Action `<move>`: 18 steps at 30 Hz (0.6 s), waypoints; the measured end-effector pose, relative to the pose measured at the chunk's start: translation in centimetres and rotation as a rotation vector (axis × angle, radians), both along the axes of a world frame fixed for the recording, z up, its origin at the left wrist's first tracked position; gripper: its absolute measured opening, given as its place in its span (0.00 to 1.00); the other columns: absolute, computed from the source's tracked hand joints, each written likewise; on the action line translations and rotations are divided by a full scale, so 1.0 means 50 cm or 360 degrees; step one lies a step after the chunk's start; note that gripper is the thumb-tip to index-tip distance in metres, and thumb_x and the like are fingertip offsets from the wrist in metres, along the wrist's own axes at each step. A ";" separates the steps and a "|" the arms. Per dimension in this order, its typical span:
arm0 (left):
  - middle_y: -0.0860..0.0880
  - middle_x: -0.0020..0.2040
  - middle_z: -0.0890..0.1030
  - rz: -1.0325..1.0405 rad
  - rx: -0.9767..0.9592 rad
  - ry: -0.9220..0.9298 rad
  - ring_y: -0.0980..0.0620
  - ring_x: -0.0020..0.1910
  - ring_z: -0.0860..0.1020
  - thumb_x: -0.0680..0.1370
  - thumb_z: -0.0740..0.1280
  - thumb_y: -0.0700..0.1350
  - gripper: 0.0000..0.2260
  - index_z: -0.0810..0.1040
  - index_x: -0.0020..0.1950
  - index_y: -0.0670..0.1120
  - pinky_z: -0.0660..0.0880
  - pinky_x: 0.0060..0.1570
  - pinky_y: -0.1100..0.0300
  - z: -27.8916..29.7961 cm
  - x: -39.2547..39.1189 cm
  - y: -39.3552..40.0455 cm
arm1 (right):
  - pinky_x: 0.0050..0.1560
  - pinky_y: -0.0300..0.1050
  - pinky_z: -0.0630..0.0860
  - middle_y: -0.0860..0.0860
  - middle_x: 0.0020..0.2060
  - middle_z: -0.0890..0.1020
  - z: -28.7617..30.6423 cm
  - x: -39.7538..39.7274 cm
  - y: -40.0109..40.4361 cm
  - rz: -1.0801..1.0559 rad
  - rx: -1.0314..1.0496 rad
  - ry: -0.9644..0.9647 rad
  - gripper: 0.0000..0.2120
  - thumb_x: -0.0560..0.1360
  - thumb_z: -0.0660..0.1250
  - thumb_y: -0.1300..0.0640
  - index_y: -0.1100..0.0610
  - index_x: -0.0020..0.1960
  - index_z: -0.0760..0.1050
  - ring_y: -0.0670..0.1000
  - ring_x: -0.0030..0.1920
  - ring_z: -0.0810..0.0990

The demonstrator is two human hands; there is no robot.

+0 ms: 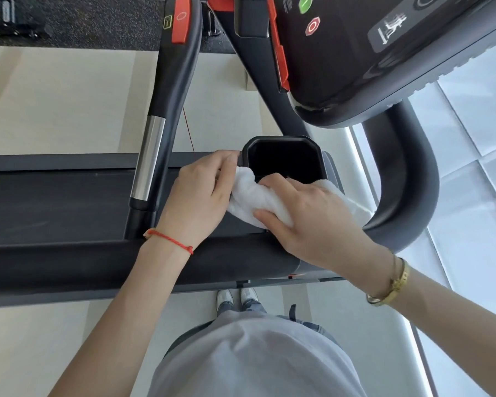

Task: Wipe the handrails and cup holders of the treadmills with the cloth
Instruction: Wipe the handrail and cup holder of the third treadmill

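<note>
A black cup holder juts from the treadmill's side, its square pocket dark inside. A white cloth is bunched against the holder's near rim. My right hand grips the cloth, fingers over the rim and thumb under the fabric. My left hand sits at the holder's left edge, fingers curled around that corner and touching the cloth. A black handrail curves around to the right of the holder. Another handrail, with a chrome section and a red tab, runs up on the left.
The console with green and red buttons overhangs at the upper right. The treadmill belt and side rail stretch to the left. My shoes stand on pale floor beside the deck. White tiles lie at the right.
</note>
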State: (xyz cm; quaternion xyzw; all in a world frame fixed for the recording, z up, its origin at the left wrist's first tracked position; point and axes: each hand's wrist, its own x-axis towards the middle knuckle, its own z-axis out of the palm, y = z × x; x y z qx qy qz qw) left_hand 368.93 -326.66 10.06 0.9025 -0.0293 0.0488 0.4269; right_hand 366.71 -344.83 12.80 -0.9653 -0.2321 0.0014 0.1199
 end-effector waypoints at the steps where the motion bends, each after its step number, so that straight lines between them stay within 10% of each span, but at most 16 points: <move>1: 0.49 0.48 0.83 0.0006 0.0021 0.0002 0.55 0.48 0.78 0.84 0.55 0.48 0.15 0.79 0.60 0.48 0.74 0.49 0.57 0.001 -0.001 0.002 | 0.37 0.46 0.66 0.48 0.41 0.80 -0.004 0.002 0.014 -0.0057 0.0017 -0.0044 0.19 0.78 0.59 0.42 0.54 0.61 0.71 0.54 0.38 0.78; 10: 0.53 0.53 0.81 0.0006 0.0044 -0.0010 0.56 0.49 0.79 0.84 0.56 0.49 0.15 0.76 0.67 0.49 0.76 0.51 0.60 0.003 0.001 0.005 | 0.44 0.49 0.73 0.57 0.45 0.80 -0.006 0.118 0.104 -0.0699 0.0484 0.0300 0.20 0.79 0.59 0.44 0.62 0.52 0.71 0.59 0.45 0.79; 18: 0.54 0.50 0.81 -0.0013 0.0009 0.0051 0.57 0.46 0.78 0.83 0.58 0.48 0.12 0.78 0.62 0.49 0.75 0.47 0.59 -0.010 0.007 0.004 | 0.39 0.48 0.71 0.52 0.39 0.79 0.003 0.077 0.072 -0.0465 0.0284 0.0464 0.20 0.78 0.57 0.41 0.58 0.48 0.71 0.56 0.39 0.78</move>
